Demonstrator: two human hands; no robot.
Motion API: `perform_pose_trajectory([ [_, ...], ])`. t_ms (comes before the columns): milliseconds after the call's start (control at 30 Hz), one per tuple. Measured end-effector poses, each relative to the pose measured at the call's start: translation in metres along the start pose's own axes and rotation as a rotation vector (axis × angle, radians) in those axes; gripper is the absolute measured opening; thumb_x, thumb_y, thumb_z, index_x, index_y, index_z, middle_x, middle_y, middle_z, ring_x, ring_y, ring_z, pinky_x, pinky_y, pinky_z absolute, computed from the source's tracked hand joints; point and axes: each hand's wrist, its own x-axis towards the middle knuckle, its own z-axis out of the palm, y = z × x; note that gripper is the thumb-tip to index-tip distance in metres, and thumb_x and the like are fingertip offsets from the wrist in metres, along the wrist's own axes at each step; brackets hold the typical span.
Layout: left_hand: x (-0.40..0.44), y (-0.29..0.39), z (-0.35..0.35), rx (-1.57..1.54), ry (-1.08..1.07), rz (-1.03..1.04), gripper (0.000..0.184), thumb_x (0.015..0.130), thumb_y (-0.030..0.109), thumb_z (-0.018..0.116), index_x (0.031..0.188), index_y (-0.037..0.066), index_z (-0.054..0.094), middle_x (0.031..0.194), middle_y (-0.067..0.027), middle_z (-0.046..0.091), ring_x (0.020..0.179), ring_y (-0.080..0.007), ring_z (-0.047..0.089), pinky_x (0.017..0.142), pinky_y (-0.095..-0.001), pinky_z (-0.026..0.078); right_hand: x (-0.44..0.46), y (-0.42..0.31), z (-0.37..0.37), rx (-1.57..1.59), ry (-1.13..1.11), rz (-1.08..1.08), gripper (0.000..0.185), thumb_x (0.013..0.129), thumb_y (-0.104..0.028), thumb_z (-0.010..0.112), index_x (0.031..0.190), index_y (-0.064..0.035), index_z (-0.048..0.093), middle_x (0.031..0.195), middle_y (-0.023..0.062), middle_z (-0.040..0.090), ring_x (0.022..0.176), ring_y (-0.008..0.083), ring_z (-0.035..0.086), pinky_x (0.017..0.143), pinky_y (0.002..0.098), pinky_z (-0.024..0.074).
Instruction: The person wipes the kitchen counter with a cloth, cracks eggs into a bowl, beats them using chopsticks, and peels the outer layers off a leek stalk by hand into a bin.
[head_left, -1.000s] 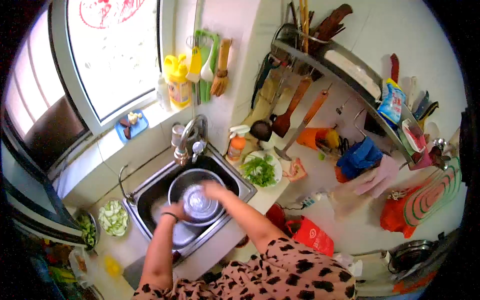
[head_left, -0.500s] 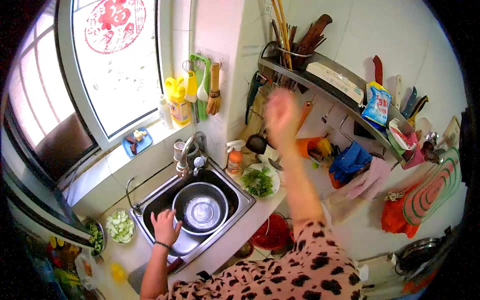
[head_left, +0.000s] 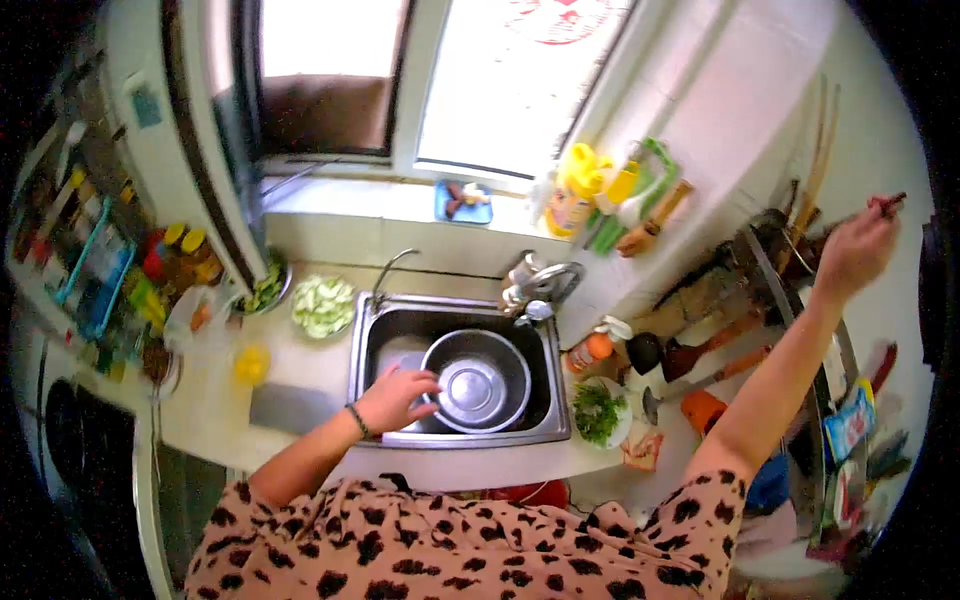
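My left hand [head_left: 396,399] hovers at the left rim of a metal basin [head_left: 476,382] in the sink [head_left: 362,350], its fingers apart. Whether the fingertips touch the rim I cannot tell. My right hand [head_left: 858,250] is raised at the far right, above the wall shelf [head_left: 768,262], with its fingers closed. A dark brown end [head_left: 888,204] shows at those fingers, too small and blurred to name. Long chopsticks [head_left: 826,150] stand to the left of this hand.
Sliced green vegetable fills a bowl [head_left: 323,307] left of the sink. Greens lie on a plate [head_left: 598,412] to its right, near an orange spray bottle [head_left: 590,352]. A faucet [head_left: 545,285] arches over the sink. A blue dish [head_left: 463,203] sits on the windowsill.
The view has swung left, bringing in the left counter. My right arm has stretched out to the right, and its blurred hand now shows closed fingers. My left hand stays by the basin.
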Motion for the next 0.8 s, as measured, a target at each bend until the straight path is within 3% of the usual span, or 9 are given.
perform_pose_trajectory([
  [67,0.012,0.015,-0.010,-0.220,0.287,0.179,0.033,0.082,0.022,0.062,0.111,0.007,0.057,0.112,-0.0138,0.057,0.105,-0.0299,0.055,0.088,-0.0370,0.044,-0.016,-0.107,-0.055,0.440,-0.223,0.109,0.015,0.092,-0.010,0.043,0.096,-0.0020,0.056,0.089,0.0121,0.060,0.080,0.0290,0.059,0.072,0.0363,0.0486],
  [133,0.014,0.051,-0.039,-0.478,0.397,0.147,0.037,0.084,0.017,0.060,0.118,0.005,0.051,0.114,-0.0148,0.054,0.094,-0.0264,0.057,0.081,-0.0333,0.047,-0.074,-0.190,-0.081,1.130,-0.846,0.453,0.016,0.089,-0.005,0.043,0.102,-0.0028,0.052,0.092,0.0146,0.058,0.080,0.0293,0.058,0.074,0.0369,0.0477],
  [200,0.010,0.064,-0.051,-0.530,0.339,0.150,0.042,0.087,0.019,0.058,0.125,0.005,0.045,0.118,-0.0126,0.046,0.087,-0.0190,0.053,0.077,-0.0315,0.045,-0.120,-0.267,-0.103,1.245,-1.433,0.334,0.009,0.087,-0.006,0.046,0.094,-0.0015,0.049,0.088,0.0199,0.056,0.079,0.0359,0.056,0.069,0.0410,0.0454],
  [300,0.009,0.051,-0.013,-1.065,0.381,0.120,0.038,0.090,0.021,0.055,0.120,-0.001,0.048,0.108,-0.0110,0.051,0.084,-0.0143,0.051,0.078,-0.0306,0.045,-0.165,-0.338,-0.140,1.831,-1.483,0.532,0.007,0.087,-0.005,0.049,0.090,0.0000,0.045,0.078,0.0180,0.054,0.070,0.0324,0.053,0.065,0.0368,0.0445],
  [333,-0.003,0.030,-0.003,-0.793,0.270,-0.046,0.027,0.092,0.021,0.052,0.105,-0.002,0.056,0.088,-0.0082,0.056,0.072,-0.0136,0.052,0.069,-0.0273,0.046,-0.176,-0.360,-0.150,1.913,-1.451,0.588,0.006,0.090,-0.006,0.048,0.089,0.0001,0.048,0.078,0.0079,0.050,0.073,0.0158,0.048,0.067,0.0282,0.0421],
  [400,-0.028,0.039,-0.029,-0.996,0.068,-0.367,0.028,0.094,0.026,0.048,0.090,0.000,0.058,0.074,-0.0054,0.056,0.060,-0.0121,0.052,0.057,-0.0244,0.043,-0.201,-0.389,-0.155,1.884,-1.383,0.425,0.008,0.087,-0.006,0.050,0.091,0.0013,0.049,0.081,0.0165,0.057,0.073,0.0271,0.057,0.068,0.0364,0.0456],
  [633,-0.121,-0.031,-0.012,-1.975,0.481,-0.181,0.024,0.095,0.030,0.047,0.093,0.007,0.055,0.091,-0.0024,0.057,0.072,-0.0074,0.049,0.062,-0.0196,0.043,-0.266,-0.437,-0.243,1.799,-1.294,0.404,0.077,0.063,-0.025,0.082,0.124,-0.0053,0.039,0.105,0.0113,0.042,0.079,0.0202,0.045,0.067,0.0320,0.0434],
  [733,-0.154,-0.066,0.005,-1.989,0.539,-0.294,0.024,0.094,0.031,0.050,0.094,0.007,0.055,0.087,-0.0011,0.057,0.072,-0.0080,0.048,0.064,-0.0217,0.044,-0.246,-0.497,-0.306,2.091,-1.255,1.289,0.063,0.066,-0.026,0.081,0.112,-0.0045,0.044,0.093,0.0058,0.048,0.073,0.0147,0.048,0.065,0.0253,0.0414],
  [800,-0.174,-0.084,0.001,-1.949,0.536,-0.321,0.025,0.094,0.032,0.051,0.097,0.008,0.054,0.088,-0.0004,0.055,0.072,-0.0082,0.049,0.064,-0.0220,0.043,-0.243,-0.535,-0.316,1.874,-1.257,1.220,0.022,0.090,-0.026,0.059,0.088,-0.0044,0.052,0.078,-0.0008,0.046,0.067,0.0080,0.045,0.060,0.0207,0.0379],
])
